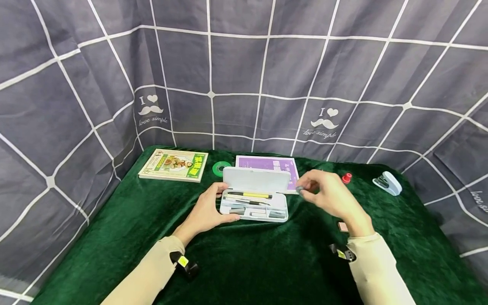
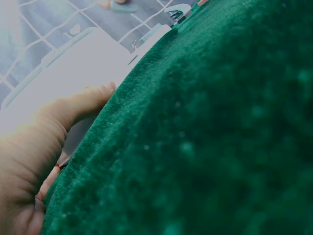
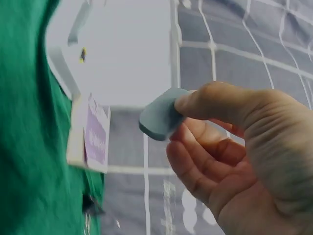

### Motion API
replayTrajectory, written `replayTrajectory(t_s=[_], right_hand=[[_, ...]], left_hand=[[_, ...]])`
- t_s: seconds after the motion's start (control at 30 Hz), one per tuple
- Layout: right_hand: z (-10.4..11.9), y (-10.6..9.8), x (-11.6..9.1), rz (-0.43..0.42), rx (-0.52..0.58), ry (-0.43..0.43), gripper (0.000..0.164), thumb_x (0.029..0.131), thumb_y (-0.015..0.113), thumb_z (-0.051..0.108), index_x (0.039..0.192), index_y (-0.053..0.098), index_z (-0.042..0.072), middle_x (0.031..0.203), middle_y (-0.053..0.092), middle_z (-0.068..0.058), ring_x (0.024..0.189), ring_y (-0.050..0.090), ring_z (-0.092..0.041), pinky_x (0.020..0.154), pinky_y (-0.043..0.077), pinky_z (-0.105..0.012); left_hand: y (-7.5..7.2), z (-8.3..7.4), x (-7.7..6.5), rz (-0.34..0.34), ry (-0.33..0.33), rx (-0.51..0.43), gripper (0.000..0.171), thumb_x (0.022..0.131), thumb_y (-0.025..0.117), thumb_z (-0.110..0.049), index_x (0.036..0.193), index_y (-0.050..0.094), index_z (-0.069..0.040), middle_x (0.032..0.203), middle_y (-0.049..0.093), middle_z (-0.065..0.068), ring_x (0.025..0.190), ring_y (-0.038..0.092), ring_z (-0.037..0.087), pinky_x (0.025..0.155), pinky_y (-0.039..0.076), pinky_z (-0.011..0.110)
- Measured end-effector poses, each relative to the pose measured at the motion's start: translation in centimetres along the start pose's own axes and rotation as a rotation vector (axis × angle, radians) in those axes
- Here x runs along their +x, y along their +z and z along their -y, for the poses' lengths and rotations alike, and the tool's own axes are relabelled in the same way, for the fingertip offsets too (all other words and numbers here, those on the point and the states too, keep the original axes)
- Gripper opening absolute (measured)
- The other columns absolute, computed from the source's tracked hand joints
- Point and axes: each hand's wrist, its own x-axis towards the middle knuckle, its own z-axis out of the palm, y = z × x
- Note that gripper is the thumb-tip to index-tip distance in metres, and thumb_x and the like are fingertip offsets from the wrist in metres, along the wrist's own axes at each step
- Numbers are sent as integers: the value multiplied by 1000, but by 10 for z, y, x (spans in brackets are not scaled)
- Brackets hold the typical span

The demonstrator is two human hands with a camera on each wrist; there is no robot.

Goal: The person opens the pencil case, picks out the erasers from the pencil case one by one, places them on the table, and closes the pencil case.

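A white pencil case (image 1: pixel 256 180) lies with its lid raised in the middle of the green cloth. Inside are a yellow-and-black pencil (image 1: pixel 253 195), a dark-tipped pen (image 1: pixel 255 203) and some small pieces in the front compartments. My left hand (image 1: pixel 207 207) grips the case's left end, thumb along the front edge and fingers behind. To the right of the case and above the cloth, my right hand (image 1: pixel 329 190) pinches a flat grey-blue eraser (image 3: pixel 160 115) with rounded corners between thumb and fingers.
Behind the case lie a purple book (image 1: pixel 267 163) and a green tape roll (image 1: pixel 219 168); an illustrated book (image 1: pixel 175 164) is farther left. On the right are a small red item (image 1: pixel 346 178), a white-and-dark stapler-like tool (image 1: pixel 388 183) and a pink block (image 1: pixel 343 227). A grey curtain (image 1: pixel 244 63) hangs behind.
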Motion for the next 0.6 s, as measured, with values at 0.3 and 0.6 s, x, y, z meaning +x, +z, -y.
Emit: replayTrajectory(t_s=[0.3,0.6], right_hand=[[-48,-1,-9,-21,-79,56,17,94,82,-5,105,83,8,96,74,-2,86,70,-18,79,64,-42],[-67,15,-11,168,-16,76,22,90,87,-6,102,83,12,95,75,2,86,69,-14,77,59,-28]], left_hand=[[0,5,-1,-4,7,0,99,76,105,-45,154,52,-14,150,63,11,137,64,31,118,54,51],[2,5,0,-6,14,5,99,76,105,-45,154,52,-14,151,63,11,135,65,31,117,54,51]])
